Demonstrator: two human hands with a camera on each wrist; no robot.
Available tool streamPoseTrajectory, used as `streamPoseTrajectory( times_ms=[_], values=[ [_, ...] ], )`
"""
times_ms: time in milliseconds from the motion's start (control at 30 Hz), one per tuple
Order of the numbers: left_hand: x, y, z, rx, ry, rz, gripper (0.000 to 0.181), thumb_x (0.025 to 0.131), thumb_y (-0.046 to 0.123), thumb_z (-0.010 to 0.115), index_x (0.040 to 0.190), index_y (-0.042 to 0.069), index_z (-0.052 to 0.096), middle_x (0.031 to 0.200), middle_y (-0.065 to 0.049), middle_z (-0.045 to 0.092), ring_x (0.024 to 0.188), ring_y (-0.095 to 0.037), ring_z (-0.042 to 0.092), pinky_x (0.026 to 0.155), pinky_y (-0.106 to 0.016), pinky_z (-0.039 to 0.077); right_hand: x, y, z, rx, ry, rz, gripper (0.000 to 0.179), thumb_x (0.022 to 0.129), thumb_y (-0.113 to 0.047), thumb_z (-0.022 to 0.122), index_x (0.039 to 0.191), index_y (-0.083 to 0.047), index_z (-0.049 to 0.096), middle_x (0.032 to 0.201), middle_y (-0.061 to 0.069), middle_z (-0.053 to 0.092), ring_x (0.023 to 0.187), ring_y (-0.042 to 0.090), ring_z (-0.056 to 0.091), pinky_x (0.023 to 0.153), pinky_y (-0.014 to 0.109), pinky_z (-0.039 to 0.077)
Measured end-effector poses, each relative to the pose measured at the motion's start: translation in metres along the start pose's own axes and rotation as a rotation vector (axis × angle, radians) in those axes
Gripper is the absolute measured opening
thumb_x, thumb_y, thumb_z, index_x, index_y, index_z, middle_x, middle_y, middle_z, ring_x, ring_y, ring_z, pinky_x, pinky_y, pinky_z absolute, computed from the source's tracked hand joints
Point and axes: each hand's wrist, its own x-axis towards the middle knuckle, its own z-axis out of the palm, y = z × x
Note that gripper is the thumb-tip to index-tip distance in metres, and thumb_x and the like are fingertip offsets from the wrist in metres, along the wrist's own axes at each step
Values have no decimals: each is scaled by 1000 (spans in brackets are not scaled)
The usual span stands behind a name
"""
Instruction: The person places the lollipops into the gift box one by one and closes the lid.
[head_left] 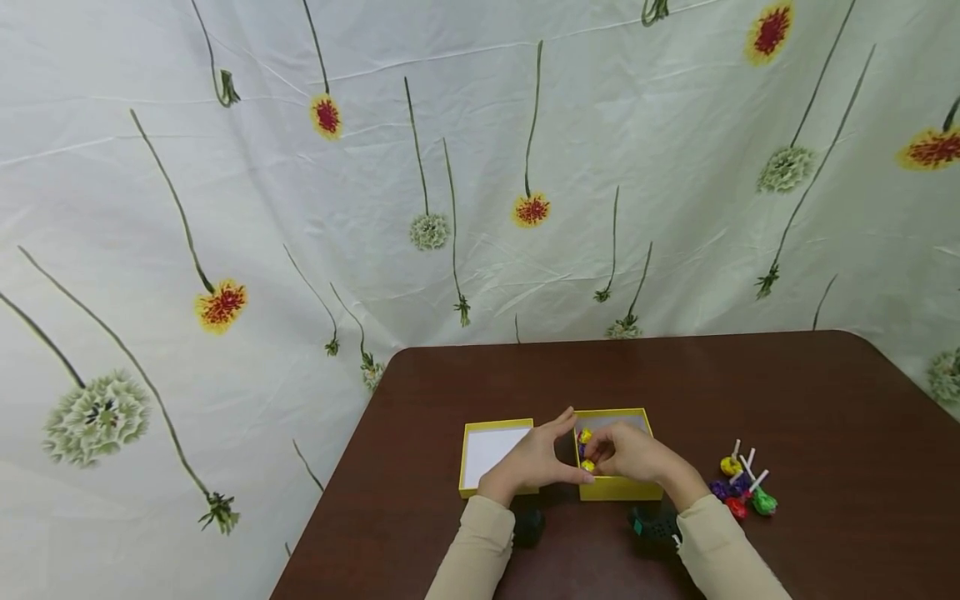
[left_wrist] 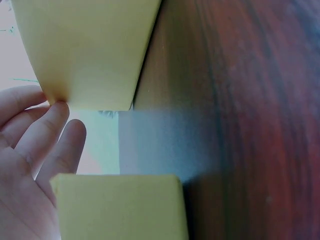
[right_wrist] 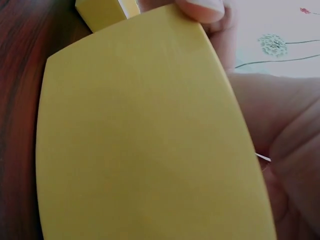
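A yellow box with a pale inside stands at the table's middle. Thumb and fingers of my left hand span its left wall, thumb at the near corner; the left wrist view has these fingertips against the cardboard. My right hand reaches over the near wall into the box, its fingers curled at a lollipop in the left part. Yellow-wrapped lollipops and a purple one show beside those fingers. A thin white stick shows by the right hand in the right wrist view. The box wall hides the fingertips there.
The yellow-rimmed lid lies inside up, left of the box, partly behind my left hand. On the right, several lollipops in yellow, purple, red and green wrappers lie in a pile on the brown table. A flower-patterned cloth hangs behind.
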Motion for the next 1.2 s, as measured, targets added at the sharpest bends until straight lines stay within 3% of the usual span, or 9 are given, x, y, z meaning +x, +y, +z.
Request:
streamPoseTrajectory(
  times_ms=[167,367,533,767,1067,1200],
  values=[
    [0,0,0,10,2,0,98,81,45,82,158,11,32,168,-1,22,150,-28,32,114,-47,41,-4,-3,-5,34,9,33,17,87,-2,74,103,3,72,96,11,73,82,13,68,73,25,58],
    [2,0,1,41,6,-2,99,80,46,83,158,11,32,167,-2,23,149,-29,33,115,-48,40,-18,-10,-17,39,78,37,23,90,-8,73,109,5,70,97,12,73,83,16,68,73,22,57],
    [1,0,0,32,5,-14,98,80,47,83,157,11,33,167,-2,24,150,-29,33,116,-49,38,-37,-14,-32,-23,154,42,23,91,-10,73,110,2,71,102,13,72,86,15,66,73,20,56],
    [1,0,1,15,7,-11,99,79,44,84,157,13,33,167,1,24,150,-30,32,115,-49,39,-74,-17,-61,-28,287,129,27,93,-17,72,115,-1,70,111,14,71,92,18,67,75,23,58],
    [0,1,0,2,5,-16,99,79,43,84,158,14,33,167,2,23,151,-31,31,115,-50,39,-129,5,-98,-73,461,227,35,98,-23,67,123,1,66,114,14,71,84,-2,63,67,25,56],
    [1,1,1,-2,4,-14,98,79,42,84,158,13,33,168,0,23,151,-31,30,115,-50,39,-149,24,-109,-68,465,291,41,98,-28,66,126,2,64,115,1,70,88,-12,59,72,22,56]
  ],
)
